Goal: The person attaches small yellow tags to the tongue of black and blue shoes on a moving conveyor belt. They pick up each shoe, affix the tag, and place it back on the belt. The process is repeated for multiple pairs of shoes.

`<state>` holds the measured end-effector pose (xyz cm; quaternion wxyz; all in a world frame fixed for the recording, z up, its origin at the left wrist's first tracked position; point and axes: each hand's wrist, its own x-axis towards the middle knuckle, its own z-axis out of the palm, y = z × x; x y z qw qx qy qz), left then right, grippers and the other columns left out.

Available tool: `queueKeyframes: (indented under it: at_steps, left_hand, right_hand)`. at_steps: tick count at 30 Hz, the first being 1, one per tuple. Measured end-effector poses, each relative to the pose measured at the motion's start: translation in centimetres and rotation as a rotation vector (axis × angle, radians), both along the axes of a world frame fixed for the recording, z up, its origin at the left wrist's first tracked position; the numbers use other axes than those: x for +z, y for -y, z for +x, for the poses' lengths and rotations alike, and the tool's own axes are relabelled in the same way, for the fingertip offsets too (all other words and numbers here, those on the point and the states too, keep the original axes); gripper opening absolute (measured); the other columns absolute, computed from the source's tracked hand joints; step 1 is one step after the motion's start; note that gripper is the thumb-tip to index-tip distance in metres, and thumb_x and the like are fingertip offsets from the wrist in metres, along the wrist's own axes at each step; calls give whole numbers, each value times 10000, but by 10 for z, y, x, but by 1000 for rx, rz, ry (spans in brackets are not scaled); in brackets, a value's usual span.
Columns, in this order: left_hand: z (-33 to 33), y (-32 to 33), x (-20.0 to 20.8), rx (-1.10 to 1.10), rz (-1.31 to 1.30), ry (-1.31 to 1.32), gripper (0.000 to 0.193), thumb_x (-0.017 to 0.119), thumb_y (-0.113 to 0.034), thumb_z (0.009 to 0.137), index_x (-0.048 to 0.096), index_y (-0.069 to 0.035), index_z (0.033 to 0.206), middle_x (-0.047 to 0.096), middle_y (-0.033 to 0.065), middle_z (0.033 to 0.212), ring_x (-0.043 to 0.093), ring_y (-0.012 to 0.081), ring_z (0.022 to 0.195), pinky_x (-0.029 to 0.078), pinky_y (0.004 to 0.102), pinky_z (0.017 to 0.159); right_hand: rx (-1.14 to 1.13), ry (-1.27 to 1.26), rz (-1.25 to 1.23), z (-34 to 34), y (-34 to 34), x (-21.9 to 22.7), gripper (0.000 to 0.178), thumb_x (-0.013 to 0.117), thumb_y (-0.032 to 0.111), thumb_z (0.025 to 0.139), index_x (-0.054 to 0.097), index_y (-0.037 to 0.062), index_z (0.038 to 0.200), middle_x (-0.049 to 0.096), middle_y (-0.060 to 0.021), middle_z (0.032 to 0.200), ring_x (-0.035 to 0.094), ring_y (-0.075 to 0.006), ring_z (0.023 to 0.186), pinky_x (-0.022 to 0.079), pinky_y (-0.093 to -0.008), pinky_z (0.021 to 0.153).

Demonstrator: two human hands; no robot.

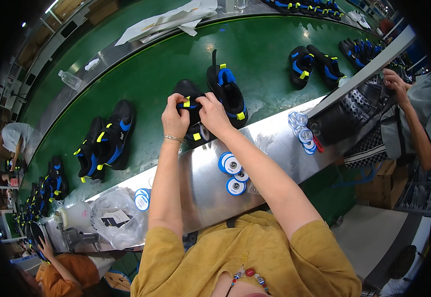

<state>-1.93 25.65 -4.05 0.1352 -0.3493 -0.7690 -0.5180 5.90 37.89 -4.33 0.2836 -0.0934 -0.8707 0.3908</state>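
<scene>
A black shoe (187, 87) with blue and yellow parts lies on the green work surface (267, 54) in front of me. My left hand (174, 119) pinches it by the yellow tab at its tongue. On the other side of that tab, my right hand (214, 115) has its fingertips closed on the same shoe. A round tag (204, 132) shows at the shoe's heel end, below my right hand. The matching shoe (231, 97) stands just right of my hands, its strap sticking up. My fingers partly cover the tongue.
Blue-and-white round tags (235, 186) lie on the metal ledge (198, 195), with another pile (302, 131) at right. A clear plastic bag (119, 218) rests at left. Shoe pairs (114, 136) stand on both sides. Co-workers' hands (397, 86) are at far right and lower left.
</scene>
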Motion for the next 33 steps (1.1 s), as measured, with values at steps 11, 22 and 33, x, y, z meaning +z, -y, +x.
queueKeyframes:
  at_steps: [11, 22, 33]
  left_hand:
    - [0, -23, 25, -84, -386, -144, 326, 682, -97, 678, 624, -122, 998, 634, 46, 1049, 557, 283, 1036, 442, 390, 847]
    - [-19, 5, -19, 31, 169, 340, 172, 745, -166, 821, 675, -24, 886, 685, 48, 797, 603, 99, 724, 487, 247, 676]
    - [-20, 7, -20, 42, 278, 468, 197, 746, -192, 838, 657, -18, 866, 652, 8, 772, 556, 63, 709, 460, 217, 640]
  right_hand:
    - [-35, 50, 24, -1, -7, -7, 224, 546, -13, 805, 562, 26, 1026, 527, -182, 992, 579, -419, 889, 494, -487, 739]
    - [-58, 17, -14, -17, 19, -12, 200, 578, 75, 844, 648, 83, 1031, 556, -175, 958, 620, -393, 829, 527, -463, 722]
    - [-15, -4, -41, -20, 20, -3, 189, 627, 202, 855, 673, 64, 976, 580, -201, 1003, 627, -385, 802, 535, -433, 703]
